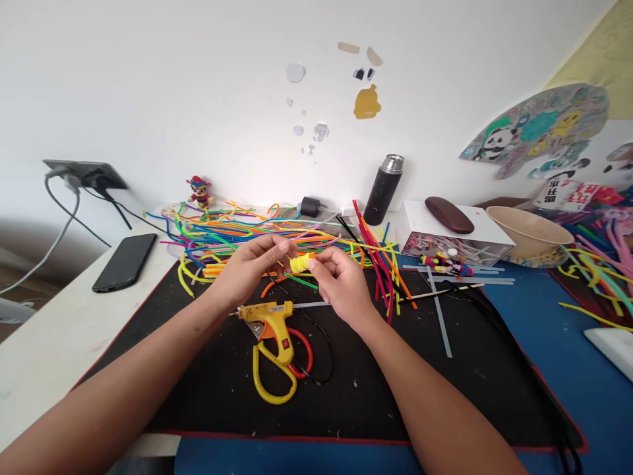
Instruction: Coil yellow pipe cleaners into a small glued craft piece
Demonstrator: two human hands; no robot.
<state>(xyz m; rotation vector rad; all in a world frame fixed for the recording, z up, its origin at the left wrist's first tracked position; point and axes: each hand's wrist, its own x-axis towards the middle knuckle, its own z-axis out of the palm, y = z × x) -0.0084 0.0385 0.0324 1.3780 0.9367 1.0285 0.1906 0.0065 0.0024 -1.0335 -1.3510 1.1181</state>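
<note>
- Two bare hands meet above the middle of a black mat point(395, 382), which covers part of a white table point(49, 343).
- Between them is a small yellow pipe-cleaner coil point(301, 262), held in the air just above the mat.
- Left hand point(250, 264): fingers curled in, with thumb and fingertips closed on the coil's left end.
- Right hand point(341, 280): thumb and forefinger pinched narrow on the coil's right end, the other fingers loosely bent.
- Judging by the tight wraps, the step in hand looks like winding or shaping the yellow piece. Whether a loose tail remains cannot be made out.
- A further turn would call for one hand to hold the wraps firm while the other twists, so that the coil does not spring open.
- Directly below the hands a yellow glue gun point(270, 316) lies on the mat, untouched, its nozzle pointing left.
- Touching the gun are scissors point(257, 377) with one yellow and one red handle loop.
- Behind the hands a heap of pipe cleaners point(237, 237) in many colours spreads across the mat's far edge.
- Clear glue sticks point(439, 310) lie to the right, well apart from the hands.
- A dark phone point(125, 262) rests on the table to the left.
- A black flask point(384, 190) stands upright by the wall.
</note>
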